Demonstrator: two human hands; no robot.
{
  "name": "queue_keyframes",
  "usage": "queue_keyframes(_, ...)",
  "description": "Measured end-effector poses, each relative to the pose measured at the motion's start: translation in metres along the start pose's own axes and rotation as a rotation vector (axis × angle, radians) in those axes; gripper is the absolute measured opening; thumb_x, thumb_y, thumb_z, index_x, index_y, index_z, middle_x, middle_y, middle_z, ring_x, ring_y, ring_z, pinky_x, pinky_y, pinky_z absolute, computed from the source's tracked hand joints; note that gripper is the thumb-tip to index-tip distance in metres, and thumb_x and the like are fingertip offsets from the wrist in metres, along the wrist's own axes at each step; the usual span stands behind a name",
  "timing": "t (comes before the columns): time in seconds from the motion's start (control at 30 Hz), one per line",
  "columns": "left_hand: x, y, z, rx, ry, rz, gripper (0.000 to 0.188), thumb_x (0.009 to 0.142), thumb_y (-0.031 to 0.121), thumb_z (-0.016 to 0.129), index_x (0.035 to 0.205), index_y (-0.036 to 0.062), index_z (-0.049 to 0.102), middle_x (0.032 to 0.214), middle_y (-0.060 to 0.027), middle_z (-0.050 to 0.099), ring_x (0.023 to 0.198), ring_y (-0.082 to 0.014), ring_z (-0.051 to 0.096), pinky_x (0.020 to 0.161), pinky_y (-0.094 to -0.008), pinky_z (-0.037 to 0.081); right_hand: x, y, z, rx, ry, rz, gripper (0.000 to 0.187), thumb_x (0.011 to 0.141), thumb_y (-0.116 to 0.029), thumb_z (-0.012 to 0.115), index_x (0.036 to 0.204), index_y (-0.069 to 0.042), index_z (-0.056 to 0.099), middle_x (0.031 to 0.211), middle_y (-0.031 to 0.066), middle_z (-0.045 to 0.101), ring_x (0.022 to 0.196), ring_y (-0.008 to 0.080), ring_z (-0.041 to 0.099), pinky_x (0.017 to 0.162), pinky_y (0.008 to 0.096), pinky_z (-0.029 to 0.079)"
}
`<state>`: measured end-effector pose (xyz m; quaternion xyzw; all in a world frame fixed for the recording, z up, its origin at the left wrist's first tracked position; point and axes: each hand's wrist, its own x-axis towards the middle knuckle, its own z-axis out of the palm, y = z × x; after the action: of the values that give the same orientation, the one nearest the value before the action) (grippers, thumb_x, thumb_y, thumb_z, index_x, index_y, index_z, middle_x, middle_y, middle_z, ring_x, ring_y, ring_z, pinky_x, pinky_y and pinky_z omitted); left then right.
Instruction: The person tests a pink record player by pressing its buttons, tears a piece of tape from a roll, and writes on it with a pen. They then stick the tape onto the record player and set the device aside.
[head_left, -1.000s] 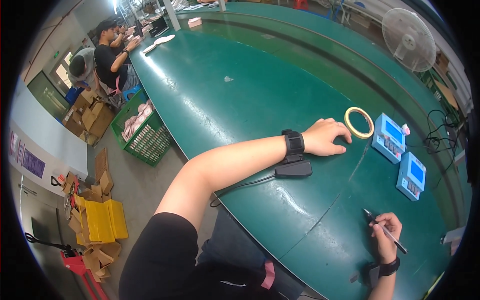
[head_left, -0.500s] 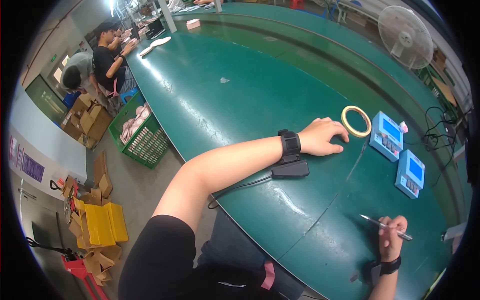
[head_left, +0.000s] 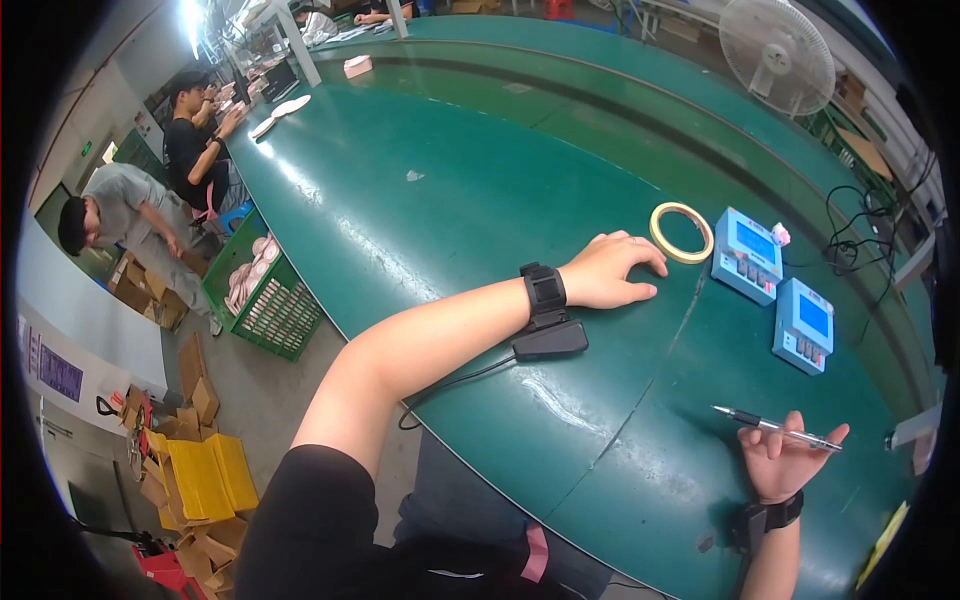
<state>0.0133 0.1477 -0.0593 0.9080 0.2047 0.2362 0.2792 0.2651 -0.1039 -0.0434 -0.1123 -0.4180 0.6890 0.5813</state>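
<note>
My left hand [head_left: 612, 273] rests on the green table [head_left: 480, 220] with its fingers apart and nothing in them. Just beyond its fingertips lies a roll of yellowish tape [head_left: 655, 233]. At the lower right, my right hand [head_left: 775, 470] is turned palm up and holds a clear-barrelled pen [head_left: 775, 427] across its fingers, the dark tip pointing left, above the table. A black strapped device [head_left: 545, 290] is worn on my left wrist, with a black box [head_left: 550, 341] and cable beside it. Another dark band [head_left: 780, 513] circles my right wrist.
Two blue devices with screens [head_left: 748, 245] [head_left: 805, 315] stand right of the tape. A white fan [head_left: 778, 57] is at the far right. A green crate [head_left: 285, 315] of pale pink discs stands by the table's left edge. Two people and cardboard boxes [head_left: 150, 285] are at left.
My right hand has opened out palm up, and the pen now lies across its fingers. The left hand stays put on the table. The whole view has shifted slightly; the stooping person moved left.
</note>
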Motion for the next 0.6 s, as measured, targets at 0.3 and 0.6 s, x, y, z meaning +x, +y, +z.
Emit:
queue_keyframes(0.3, 0.0, 0.0, 0.001, 0.003, -0.002, -0.017, 0.028, 0.079, 0.023, 0.064, 0.104, 0.0123, 0.062, 0.12, -0.0017, 0.057, 0.109, -0.0233, 0.05, 0.098, -0.0373, 0.034, -0.004, 0.002, 0.017, -0.003, 0.226, 0.007, 0.084, 0.079, -0.079, 0.03, 0.112, -0.007, 0.058, 0.108, 0.0133, 0.062, 0.117, 0.0358, 0.045, 0.095, 0.0459, 0.036)
queue_keyframes(0.6, 0.0, -0.004, 0.004, -0.016, 0.04, 0.011, 0.026, 0.078, 0.025, 0.065, 0.102, 0.0142, 0.064, 0.113, 0.0002, 0.06, 0.107, -0.0227, 0.051, 0.094, -0.0368, 0.035, -0.003, 0.004, 0.02, 0.016, 0.544, -0.04, 0.085, 0.078, -0.079, 0.031, 0.116, -0.007, 0.057, 0.112, 0.0126, 0.06, 0.117, 0.0347, 0.044, 0.094, 0.0449, 0.036)
